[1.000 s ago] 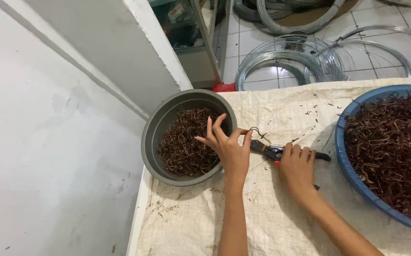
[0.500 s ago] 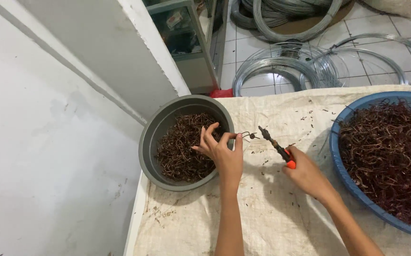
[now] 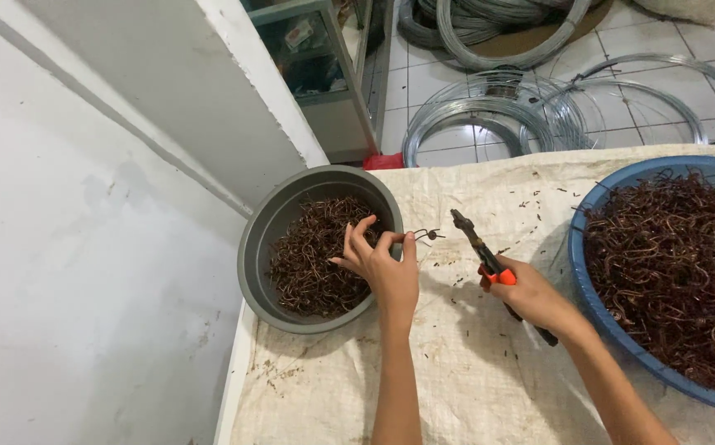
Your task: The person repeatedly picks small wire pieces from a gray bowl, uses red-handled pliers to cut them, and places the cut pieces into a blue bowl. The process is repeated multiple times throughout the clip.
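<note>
Your forearms come up from the bottom edge over a coarse, off-white woven cloth [image 3: 489,387], creased and speckled w/ dark bits.

Your left hand [image 3: 384,265] sits at the near-right rim of the grey bowl, thumb & forefinger pinched shut on a small bent wire piece [image 3: 426,236]. The piece is thin, rusty-brown, curled into a hook shape, and sticks out to the right of your fingertips, above the cloth. Other fingers are spread loose over the bowl.

Your right hand [image 3: 534,298] is wrapped closed around the handles of the pliers [image 3: 482,251]. Handles dark w/ an orange patch near your thumb; one handle end pokes out past your wrist. Slim dark metal nose points up-left toward the wire piece but is clearly apart from it. Can't tell if the nose is open or closed.

Grey bowl [image 3: 258,239]: round, smooth, matte, prob. plastic, holding a tangled heap of the same brown hooks. It stands at the cloth's left edge, next to a white wall.

Blue basin [image 3: 590,284]: much bigger, smooth rim, on your right, heaped w/ a dense tangle of reddish-brown bent wires; partly cut off by the frame edge.

Farther back, on the pale tiled floor: coils of shiny grey wire [image 3: 489,115], several rings overlapping. A glass-fronted cabinet [image 3: 312,62] stands behind the bowl, w/ a small red thing at its foot.
</note>
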